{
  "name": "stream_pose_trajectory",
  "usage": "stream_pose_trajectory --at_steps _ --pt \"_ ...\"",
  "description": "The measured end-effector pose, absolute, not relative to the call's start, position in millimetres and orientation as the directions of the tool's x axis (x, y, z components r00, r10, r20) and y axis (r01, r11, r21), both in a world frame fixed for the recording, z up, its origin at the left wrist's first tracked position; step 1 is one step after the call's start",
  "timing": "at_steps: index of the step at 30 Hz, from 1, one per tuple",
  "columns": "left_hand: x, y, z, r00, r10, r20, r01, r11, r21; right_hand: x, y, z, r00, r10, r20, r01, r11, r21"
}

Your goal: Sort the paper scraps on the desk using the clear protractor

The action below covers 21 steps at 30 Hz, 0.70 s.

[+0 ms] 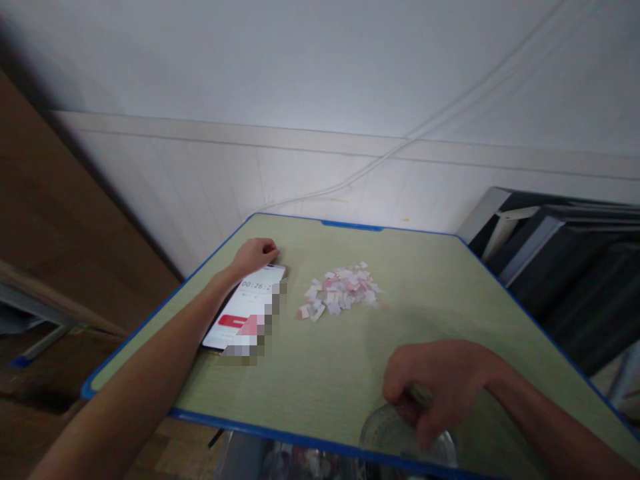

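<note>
Glass bowl [377, 427]: by the near edge of the surface [310, 380]; no paper visible inside, but fingers hide part of it.
Right hand [440, 380]: fingers bent down over the bowl; whether they grip its rim cannot be told.
Phone [250, 300]: lying screen up, timer displayed, under the left forearm's inner side; partly blurred.
Paper bits [345, 290]: loose heap, mid-surface, beyond the bowl, right of the phone.
Progress: paper already in small pieces, in no container; by judgement, collecting not begun, amount left uncertain.
Left hand [257, 252]: curled closed beyond the phone's top, nothing seen in it.
</note>
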<state>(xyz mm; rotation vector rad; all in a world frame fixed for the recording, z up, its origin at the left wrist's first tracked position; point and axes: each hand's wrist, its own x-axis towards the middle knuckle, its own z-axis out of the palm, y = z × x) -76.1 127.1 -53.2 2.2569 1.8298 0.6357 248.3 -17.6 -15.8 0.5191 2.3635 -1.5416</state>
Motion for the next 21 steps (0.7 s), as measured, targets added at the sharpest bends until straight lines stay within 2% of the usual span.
stream_pose_trajectory --at_steps 3,5,7,10,12,14,16,17,21 --pt "-77 127 -54 0.159 0.962 0.221 0.893 -0.235 0.383 249 -18 -15 -0.912 0.078 -0.404 0.404 0.348 -0.846" --pt "-77 128 -54 0.157 0.962 0.221 0.894 -0.234 0.381 248 -18 -13 -0.911 0.101 -0.400 0.410 0.337 -0.848" --pt "-77 128 -54 0.157 0.962 0.224 0.894 -0.234 0.381 248 -17 -10 -0.896 0.223 -0.384 0.439 0.325 -0.838" --pt "-78 128 -55 0.157 0.961 0.228 0.890 -0.237 0.389 250 -8 -11 -0.807 0.529 -0.262 0.452 0.267 -0.851" --pt "-78 128 -55 0.152 0.963 0.223 0.887 -0.232 0.399 256 4 -16 -0.672 0.731 -0.121 0.402 0.222 -0.888" --pt "-77 128 -55 0.155 0.963 0.219 0.885 -0.234 0.403 265 19 -24 -0.450 0.892 0.045 0.413 0.253 -0.875" --pt "-77 128 -54 0.162 0.961 0.223 0.883 -0.242 0.402 275 32 -33 -0.232 0.952 0.199 0.571 0.299 -0.765" --pt "-77 128 -54 0.162 0.960 0.227 0.883 -0.244 0.400 279 37 -37 -0.187 0.955 0.230 0.602 0.296 -0.742" --pt "-78 128 -55 0.156 0.959 0.235 0.885 -0.241 0.398 288 45 -45 -0.133 0.950 0.282 0.678 0.295 -0.673"
